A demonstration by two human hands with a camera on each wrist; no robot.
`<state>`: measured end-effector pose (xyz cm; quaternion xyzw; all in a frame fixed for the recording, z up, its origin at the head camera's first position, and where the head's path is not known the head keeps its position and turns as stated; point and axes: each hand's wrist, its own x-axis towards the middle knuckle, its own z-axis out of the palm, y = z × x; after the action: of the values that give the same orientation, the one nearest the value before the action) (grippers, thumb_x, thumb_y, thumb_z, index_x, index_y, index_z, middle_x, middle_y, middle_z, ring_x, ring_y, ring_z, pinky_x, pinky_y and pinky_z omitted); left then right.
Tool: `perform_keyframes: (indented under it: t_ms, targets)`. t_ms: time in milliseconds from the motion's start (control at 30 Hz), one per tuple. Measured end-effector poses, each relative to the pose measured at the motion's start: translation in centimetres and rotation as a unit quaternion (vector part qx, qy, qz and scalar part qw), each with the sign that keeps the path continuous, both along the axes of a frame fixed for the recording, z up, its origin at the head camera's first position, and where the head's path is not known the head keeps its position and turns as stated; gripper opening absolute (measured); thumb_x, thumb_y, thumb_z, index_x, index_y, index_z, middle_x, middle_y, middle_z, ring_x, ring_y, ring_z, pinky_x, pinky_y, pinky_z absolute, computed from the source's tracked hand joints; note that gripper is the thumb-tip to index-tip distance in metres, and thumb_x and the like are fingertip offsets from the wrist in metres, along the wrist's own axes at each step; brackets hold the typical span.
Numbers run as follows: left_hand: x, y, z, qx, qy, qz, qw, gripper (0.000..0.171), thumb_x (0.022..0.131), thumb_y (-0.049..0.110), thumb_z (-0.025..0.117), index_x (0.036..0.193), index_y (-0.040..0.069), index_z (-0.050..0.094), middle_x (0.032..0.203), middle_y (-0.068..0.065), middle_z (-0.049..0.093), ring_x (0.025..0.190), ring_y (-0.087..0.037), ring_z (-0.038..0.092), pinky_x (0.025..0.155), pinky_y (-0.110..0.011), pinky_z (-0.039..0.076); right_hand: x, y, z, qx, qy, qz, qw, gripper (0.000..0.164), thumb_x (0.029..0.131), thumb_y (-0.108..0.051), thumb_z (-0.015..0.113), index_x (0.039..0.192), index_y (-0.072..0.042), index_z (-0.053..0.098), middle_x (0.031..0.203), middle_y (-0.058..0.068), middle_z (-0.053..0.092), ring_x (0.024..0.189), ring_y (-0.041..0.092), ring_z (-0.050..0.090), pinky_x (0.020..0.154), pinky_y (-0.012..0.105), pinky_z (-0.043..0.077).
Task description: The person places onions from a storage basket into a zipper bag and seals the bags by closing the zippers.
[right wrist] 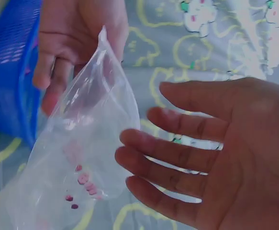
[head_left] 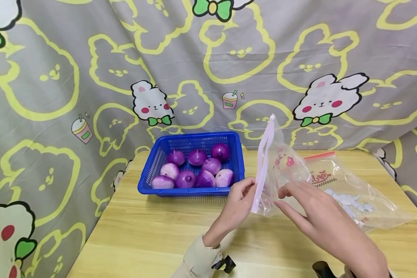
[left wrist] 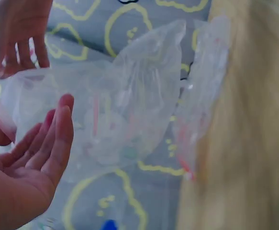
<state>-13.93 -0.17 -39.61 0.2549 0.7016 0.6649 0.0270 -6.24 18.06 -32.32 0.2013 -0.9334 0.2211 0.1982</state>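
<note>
We pinched the zip edge of a clear zip-lock bag (head_left: 276, 170) with our left hand (head_left: 239, 199), holding it upright above the desk (head_left: 153, 235); our right hand (head_left: 319, 220), fingers straight, touched its side.

the right hand (head_left: 328, 224) runs off the lower right edge of the head view at the wrist. the clear plastic zip bag (left wrist: 125, 120) is blurred in the left wrist view, its print unreadable. the blue plastic basket (right wrist: 10, 72) is cut by the upper left edge of the right wrist view.
</note>
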Motion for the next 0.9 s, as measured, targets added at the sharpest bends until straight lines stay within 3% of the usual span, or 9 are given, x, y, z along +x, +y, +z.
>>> perform_keyframes:
  t_ms: [167,300,400,567,633,700,833,900]
  targets:
    - [2.0,-0.1,1.8,-0.037,0.097,0.06,0.9927,0.02,0.104,0.012,0.05,0.1,0.0,0.066,0.087,-0.012,0.071,0.072,-0.001,0.065,0.061,-0.016,0.053,0.2,-1.5,0.6,-0.032,0.009,-0.008,0.999,0.008,0.095,-0.029,0.069,0.096,-0.026,0.062,0.091,-0.017,0.061,0.083,0.003,0.056,0.069,0.034,0.052]
    - [3.2,0.1,2.7,-0.071,0.166,0.075,0.9806,0.021,0.105,0.015,0.049,0.103,0.002,0.065,0.089,-0.009,0.072,0.077,-0.002,0.068,0.066,-0.015,0.055,0.3,-2.1,0.5,-0.067,0.021,-0.03,0.997,0.008,0.095,-0.027,0.069,0.094,-0.026,0.061,0.088,-0.017,0.062,0.078,0.004,0.058,0.065,0.034,0.05]
    - [3.4,0.4,2.6,-0.097,0.183,0.078,0.9752,0.021,0.105,0.016,0.048,0.104,0.004,0.066,0.091,-0.008,0.072,0.078,-0.003,0.068,0.068,-0.012,0.053,-0.2,-2.3,0.2,-0.08,0.033,-0.059,0.994,0.016,0.093,-0.027,0.071,0.095,-0.018,0.058,0.081,-0.013,0.064,0.073,0.008,0.061,0.06,0.033,0.049]
    - [3.3,1.5,1.3,-0.137,0.215,0.067,0.9648,0.018,0.104,0.011,0.047,0.104,0.006,0.064,0.092,-0.005,0.071,0.08,-0.001,0.066,0.068,-0.008,0.05,-1.0,-2.4,-0.3,-0.037,0.026,-0.081,0.996,0.023,0.093,-0.02,0.069,0.095,-0.01,0.049,0.063,-0.007,0.048,0.051,0.009,0.044,0.046,0.027,0.035]
    - [3.2,2.0,0.6,-0.148,0.208,0.051,0.9655,0.016,0.103,0.008,0.047,0.105,0.006,0.063,0.094,-0.004,0.071,0.084,0.001,0.066,0.07,-0.007,0.05,-1.1,-2.2,-0.4,-0.009,0.005,-0.078,0.997,0.02,0.094,-0.018,0.066,0.094,-0.009,0.047,0.06,-0.006,0.041,0.048,0.01,0.036,0.045,0.027,0.031]
    - [3.2,2.5,0.0,-0.152,0.18,0.029,0.9714,0.015,0.101,0.007,0.048,0.105,0.007,0.062,0.097,-0.004,0.072,0.088,0.002,0.065,0.071,-0.007,0.05,-1.0,-1.9,-0.6,0.012,-0.023,-0.074,0.997,0.018,0.095,-0.016,0.064,0.093,-0.01,0.047,0.061,-0.006,0.041,0.05,0.011,0.037,0.046,0.029,0.032]
    - [3.1,3.0,-1.2,-0.131,0.095,-0.015,0.9867,0.015,0.099,0.006,0.049,0.104,0.008,0.063,0.101,-0.004,0.073,0.093,0.002,0.065,0.073,-0.01,0.052,-1.1,-1.3,-1.2,0.038,-0.075,-0.063,0.994,0.019,0.096,-0.016,0.064,0.093,-0.011,0.045,0.06,-0.006,0.04,0.051,0.012,0.039,0.046,0.03,0.033]
    - [2.8,3.1,-1.6,-0.122,0.056,-0.022,0.9907,0.013,0.098,0.007,0.051,0.101,0.009,0.064,0.1,-0.002,0.074,0.092,0.003,0.066,0.072,-0.012,0.053,-1.2,-1.1,-1.6,0.047,-0.093,-0.056,0.993,0.02,0.096,-0.016,0.064,0.093,-0.011,0.045,0.061,-0.005,0.041,0.051,0.012,0.038,0.047,0.029,0.033]
